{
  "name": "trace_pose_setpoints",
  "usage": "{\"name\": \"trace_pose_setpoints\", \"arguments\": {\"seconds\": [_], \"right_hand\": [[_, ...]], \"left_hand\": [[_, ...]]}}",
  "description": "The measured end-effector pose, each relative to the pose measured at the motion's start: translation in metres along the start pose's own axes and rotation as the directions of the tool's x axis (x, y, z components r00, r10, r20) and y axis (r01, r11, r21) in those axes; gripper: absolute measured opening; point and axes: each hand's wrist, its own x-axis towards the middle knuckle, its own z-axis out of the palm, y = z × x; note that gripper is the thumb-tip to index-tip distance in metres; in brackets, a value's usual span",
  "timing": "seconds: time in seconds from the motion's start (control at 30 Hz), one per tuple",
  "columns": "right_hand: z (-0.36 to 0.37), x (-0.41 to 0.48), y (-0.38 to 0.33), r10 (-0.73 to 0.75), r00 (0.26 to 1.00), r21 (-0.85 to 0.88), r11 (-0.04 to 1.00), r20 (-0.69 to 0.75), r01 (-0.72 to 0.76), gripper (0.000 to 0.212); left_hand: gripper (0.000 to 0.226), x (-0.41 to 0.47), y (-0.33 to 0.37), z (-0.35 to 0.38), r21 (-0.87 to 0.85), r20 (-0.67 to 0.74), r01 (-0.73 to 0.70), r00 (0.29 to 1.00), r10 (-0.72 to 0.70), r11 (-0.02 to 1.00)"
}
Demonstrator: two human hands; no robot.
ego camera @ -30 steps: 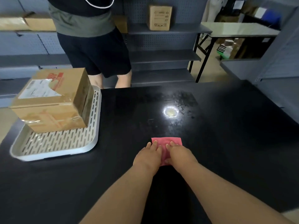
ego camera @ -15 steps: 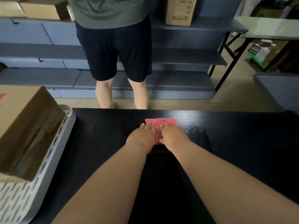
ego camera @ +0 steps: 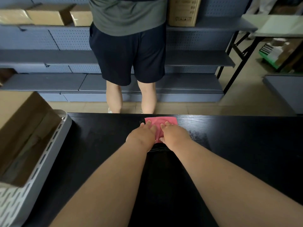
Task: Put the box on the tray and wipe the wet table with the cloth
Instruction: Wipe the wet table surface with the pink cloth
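Observation:
A folded pink cloth (ego camera: 161, 121) lies flat on the black table (ego camera: 246, 145), close to its far edge. My left hand (ego camera: 142, 136) and my right hand (ego camera: 174, 135) press down on the cloth side by side, fingers flat and pointing away from me. A dull wet streak (ego camera: 197, 139) shows on the table just right of my right hand. The brown cardboard box (ego camera: 21, 133) sits in the white slotted tray (ego camera: 44, 163) at the left edge of the view.
A person in dark shorts (ego camera: 129, 51) stands just beyond the table's far edge, facing grey shelving (ego camera: 196, 58) with cardboard boxes (ego camera: 182, 10). A folding table (ego camera: 275, 25) stands at the back right.
Both hands have pushed the pink cloth forward across the table, from the middle to near the far edge. My view has moved forward with them.

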Motion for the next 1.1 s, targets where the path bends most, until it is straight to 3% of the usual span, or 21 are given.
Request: {"name": "trace_pose_setpoints", "arguments": {"seconds": [0.23, 0.73, 1.1], "right_hand": [[0.038, -0.078, -0.01, 0.068, 0.996, 0.007, 0.998, 0.062, -0.068, 0.069], [0.181, -0.342, -0.055, 0.133, 0.987, 0.092, 0.986, 0.084, -0.141, 0.067], [0.236, -0.419, -0.046, 0.179, 0.98, 0.113, 0.976, 0.091, -0.189, 0.07]], "left_hand": [[0.062, -0.079, 0.028, 0.03, -0.007, 0.013, -0.058, 0.998, 0.058, 0.998], [0.066, -0.344, 0.103, 0.142, 0.049, -0.002, -0.167, 0.986, 0.168, 0.985], [0.057, -0.414, 0.144, 0.182, 0.025, -0.005, -0.213, 0.977, 0.213, 0.977]]}}
